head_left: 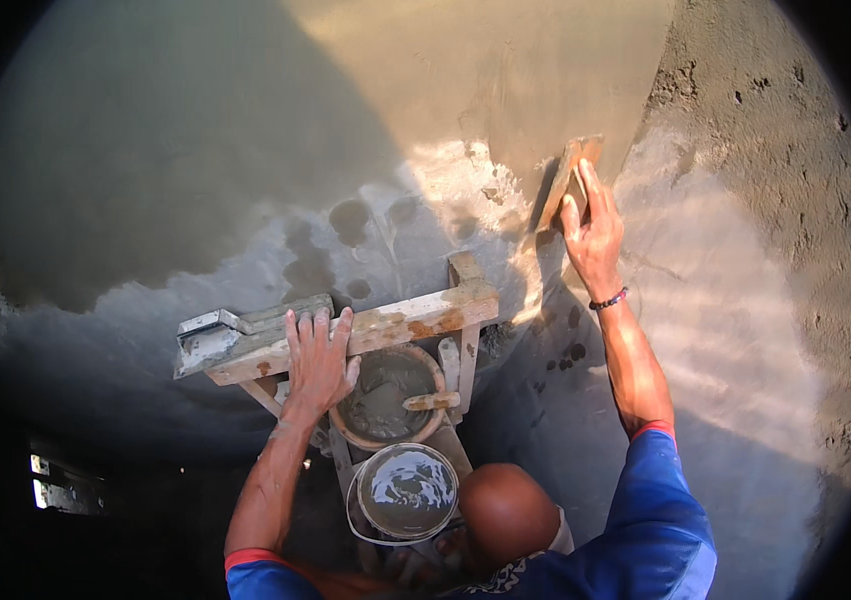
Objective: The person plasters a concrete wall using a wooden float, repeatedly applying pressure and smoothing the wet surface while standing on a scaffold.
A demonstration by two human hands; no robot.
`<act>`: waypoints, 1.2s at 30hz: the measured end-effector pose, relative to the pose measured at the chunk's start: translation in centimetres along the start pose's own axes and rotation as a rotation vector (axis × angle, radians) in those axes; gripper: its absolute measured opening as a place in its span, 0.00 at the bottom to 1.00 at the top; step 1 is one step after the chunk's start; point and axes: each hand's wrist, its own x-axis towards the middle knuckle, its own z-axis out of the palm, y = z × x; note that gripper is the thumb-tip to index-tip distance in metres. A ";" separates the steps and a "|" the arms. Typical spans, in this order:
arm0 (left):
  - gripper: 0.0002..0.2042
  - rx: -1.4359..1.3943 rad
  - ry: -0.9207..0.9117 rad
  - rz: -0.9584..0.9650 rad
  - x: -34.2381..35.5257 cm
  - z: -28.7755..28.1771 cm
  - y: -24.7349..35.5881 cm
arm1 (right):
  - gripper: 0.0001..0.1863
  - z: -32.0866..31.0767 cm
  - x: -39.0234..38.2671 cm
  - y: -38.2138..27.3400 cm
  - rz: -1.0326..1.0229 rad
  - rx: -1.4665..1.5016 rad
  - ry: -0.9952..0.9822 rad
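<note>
My right hand (596, 240) grips a flat wooden float (574, 165), held on edge against the plastered wall (506, 60). A beaded bracelet circles that wrist. My left hand (318, 365) lies with spread fingers on a wooden beam (396, 318), part of a rough timber stand. Left of that hand, on the beam's end, rests a metal-faced tool (214, 340) of unclear kind. Just below the beam sits a round bowl of wet grey mortar (386, 390), with a wooden-handled tool (433, 401) lying across its right side.
A bucket (409, 490) of cloudy water with a wire handle stands nearer than the bowl. Beside it is a rounded bare skin shape (511, 510), a head or knee. Rough mortar (776, 140) covers the wall at right; damp spots mark its lower grey area.
</note>
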 end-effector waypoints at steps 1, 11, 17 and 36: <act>0.41 0.006 -0.013 0.005 -0.1 -0.1 0.1 | 0.29 -0.3 4.2 -0.3 -0.007 -0.037 0.024; 0.40 0.017 0.055 -0.021 0.1 0.7 0.6 | 0.30 4.8 -12.2 3.6 0.206 -0.126 -0.414; 0.41 0.016 0.019 -0.027 -0.1 0.7 0.5 | 0.31 -0.4 2.7 0.6 0.073 -0.038 0.041; 0.41 0.013 0.056 -0.063 -0.3 0.9 0.6 | 0.26 -1.9 14.2 -2.5 -0.096 -0.040 0.154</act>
